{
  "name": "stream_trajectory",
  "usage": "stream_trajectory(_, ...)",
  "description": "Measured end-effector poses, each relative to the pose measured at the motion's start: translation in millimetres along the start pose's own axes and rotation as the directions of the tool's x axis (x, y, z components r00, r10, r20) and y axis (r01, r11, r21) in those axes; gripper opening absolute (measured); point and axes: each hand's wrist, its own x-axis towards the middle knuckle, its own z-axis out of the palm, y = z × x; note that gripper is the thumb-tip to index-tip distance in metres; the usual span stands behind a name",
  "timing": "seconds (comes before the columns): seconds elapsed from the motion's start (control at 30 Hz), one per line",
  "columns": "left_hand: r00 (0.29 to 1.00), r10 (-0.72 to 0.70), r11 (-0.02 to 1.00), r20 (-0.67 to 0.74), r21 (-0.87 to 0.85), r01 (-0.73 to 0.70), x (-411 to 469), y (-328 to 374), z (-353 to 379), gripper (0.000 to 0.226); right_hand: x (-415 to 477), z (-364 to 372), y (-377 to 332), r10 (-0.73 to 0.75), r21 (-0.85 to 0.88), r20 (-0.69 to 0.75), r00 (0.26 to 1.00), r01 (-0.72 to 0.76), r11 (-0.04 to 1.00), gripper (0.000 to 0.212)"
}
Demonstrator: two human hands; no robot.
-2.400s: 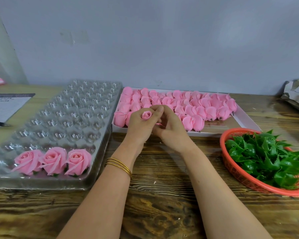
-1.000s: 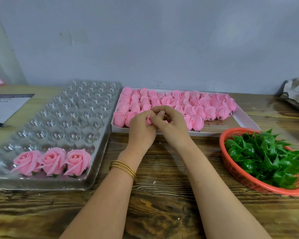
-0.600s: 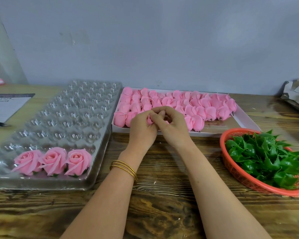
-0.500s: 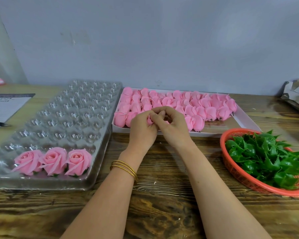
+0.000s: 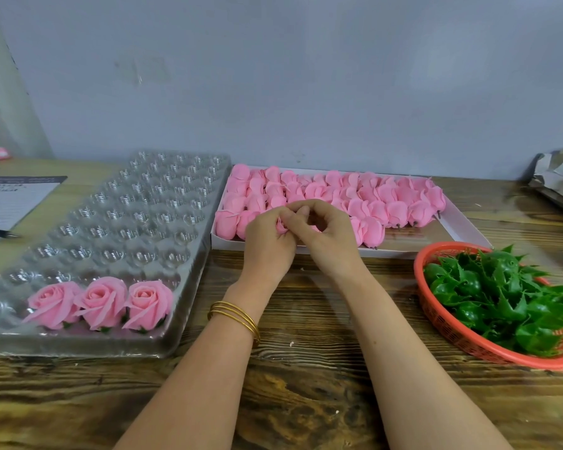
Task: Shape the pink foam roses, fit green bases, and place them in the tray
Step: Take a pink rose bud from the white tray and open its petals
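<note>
Three finished roses (image 5: 102,303) sit in the nearest row of the clear blister tray (image 5: 121,203), and a fourth pink foam rose (image 5: 281,227) is mostly hidden between both hands, held over the near edge of the white box (image 5: 462,224) of unshaped buds (image 5: 387,203). The left hand (image 5: 265,245) cups it with curled fingers while the right hand (image 5: 330,237) pinches at its petals from above. Foam this thin would likely tear or crease if a petal is pulled too hard, and an uneven spread would leave it lopsided beside the others. It has no green base (image 5: 501,297) yet that I can see; those lie in the red basket (image 5: 436,316) well to the right, and forcing one on askew could crush the bloom.
</note>
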Motion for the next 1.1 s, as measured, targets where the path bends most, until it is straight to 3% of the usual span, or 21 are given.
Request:
stream_trajectory(0.17,0.998,-0.022,0.999,-0.054,-0.045,0.020,2.8,-0.7,-0.4,0.038,2.4,0.1,2.5,0.150,0.224,0.036,0.988,-0.155,0.962,0.022)
stream_trajectory(0.3,0.991,-0.078,0.980,-0.108,-0.189,0.057,5.3,2.0,-1.8,0.055,2.6,-2.3,4.3,0.114,0.184,0.076,0.991,-0.126,0.975,0.029)
stream_trajectory(0.43,0.963,-0.266,0.895,-0.046,-0.384,0.229,5.7,1.8,0.2,0.050,0.3,-0.8,7.6,0.028,0.069,0.143,0.989,-0.039,0.997,0.036)
stream_trajectory(0.57,0.939,-0.344,0.816,0.015,-0.490,0.307,7.0,-0.9,4.0,0.049,-0.3,4.2,14.9,0.009,0.053,0.130,0.991,-0.016,0.998,0.034)
stream_trajectory(0.77,0.934,-0.351,0.783,0.067,-0.526,0.332,6.8,1.6,3.2,0.032,-0.3,6.2,14.7,0.016,0.057,0.058,0.998,-0.019,0.998,0.031)
stream_trajectory(1.1,0.941,-0.330,0.791,0.078,-0.521,0.321,5.3,8.4,-2.6,0.037,-2.6,1.8,5.4,-0.016,0.049,0.261,0.965,0.003,0.999,0.035)
